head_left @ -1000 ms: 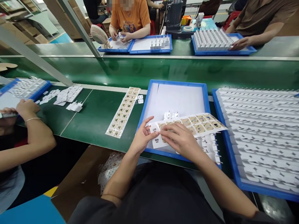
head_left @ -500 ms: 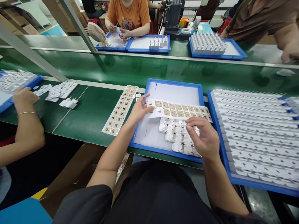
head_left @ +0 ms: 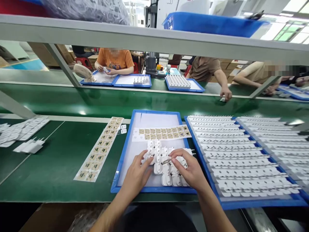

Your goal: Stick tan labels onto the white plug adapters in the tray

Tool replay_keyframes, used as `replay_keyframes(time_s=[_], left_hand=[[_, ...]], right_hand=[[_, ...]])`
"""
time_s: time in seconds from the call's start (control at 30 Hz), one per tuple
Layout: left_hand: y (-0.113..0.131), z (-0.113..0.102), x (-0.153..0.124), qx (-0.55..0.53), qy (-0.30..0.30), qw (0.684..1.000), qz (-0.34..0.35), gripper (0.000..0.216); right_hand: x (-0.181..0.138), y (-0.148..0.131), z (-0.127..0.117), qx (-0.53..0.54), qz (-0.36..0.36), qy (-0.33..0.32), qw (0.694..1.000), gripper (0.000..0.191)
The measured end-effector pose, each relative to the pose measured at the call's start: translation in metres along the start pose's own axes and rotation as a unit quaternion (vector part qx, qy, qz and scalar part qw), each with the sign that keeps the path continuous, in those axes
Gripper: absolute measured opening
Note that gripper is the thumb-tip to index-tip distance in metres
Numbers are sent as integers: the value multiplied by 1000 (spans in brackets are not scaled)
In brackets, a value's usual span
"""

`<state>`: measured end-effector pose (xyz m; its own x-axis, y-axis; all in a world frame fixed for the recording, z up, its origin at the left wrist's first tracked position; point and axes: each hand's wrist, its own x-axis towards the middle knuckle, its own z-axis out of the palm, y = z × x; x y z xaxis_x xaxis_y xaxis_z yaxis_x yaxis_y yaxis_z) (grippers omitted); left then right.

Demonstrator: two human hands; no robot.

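Observation:
My left hand (head_left: 136, 174) is at the left edge of a cluster of white plug housings (head_left: 166, 178), its thumb and fingertips around one of them. In my right hand (head_left: 189, 169), a small tan sticker (head_left: 166, 160) is pinched between thumb and fingers, held just above the housings. These housings stand in rows in a blue-rimmed tray (head_left: 154, 190) with a white base. Behind them, across the tray and over its right rim, lies a white sheet of tan stickers (head_left: 164, 132).
A longer sticker sheet (head_left: 100, 149) lies left of the tray. White plugs (head_left: 30, 145) and flat white pieces (head_left: 26, 129) are farther left. Filled blue trays (head_left: 241, 158) stand at right. A shelf beam (head_left: 145, 37) crosses overhead; co-workers sit opposite.
My left hand has let go of the sticker sheet, which now lies on the tray, and has come down to the housings. My right hand has also moved over them. The view has tilted up.

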<state>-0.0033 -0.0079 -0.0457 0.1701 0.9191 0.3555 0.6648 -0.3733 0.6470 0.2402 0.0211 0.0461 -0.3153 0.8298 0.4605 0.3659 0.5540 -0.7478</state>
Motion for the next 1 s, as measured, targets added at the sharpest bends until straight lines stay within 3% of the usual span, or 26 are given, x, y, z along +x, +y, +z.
replay_keyframes(time_s=[0.2, 0.4, 0.57, 0.73, 1.0], left_hand=[[-9, 1, -4, 58, 20, 998, 27, 21], [-17, -18, -4, 154, -27, 985, -70, 38], [-3, -34, -8, -46, 28, 994, -99, 32], [23, -33, -15, -259, 58, 962, -56, 38], [28, -27, -18, -299, 67, 952, 4, 49]], right_hand=[[-11, 5, 5, 33, 42, 33, 998, 12], [-17, 5, 16, 49, 61, 19, 997, 9], [-17, -2, 32, 92, 72, -17, 993, 3], [-14, -15, 45, 173, 86, -35, 981, 3], [-4, -27, 52, 251, 159, -5, 955, 9]])
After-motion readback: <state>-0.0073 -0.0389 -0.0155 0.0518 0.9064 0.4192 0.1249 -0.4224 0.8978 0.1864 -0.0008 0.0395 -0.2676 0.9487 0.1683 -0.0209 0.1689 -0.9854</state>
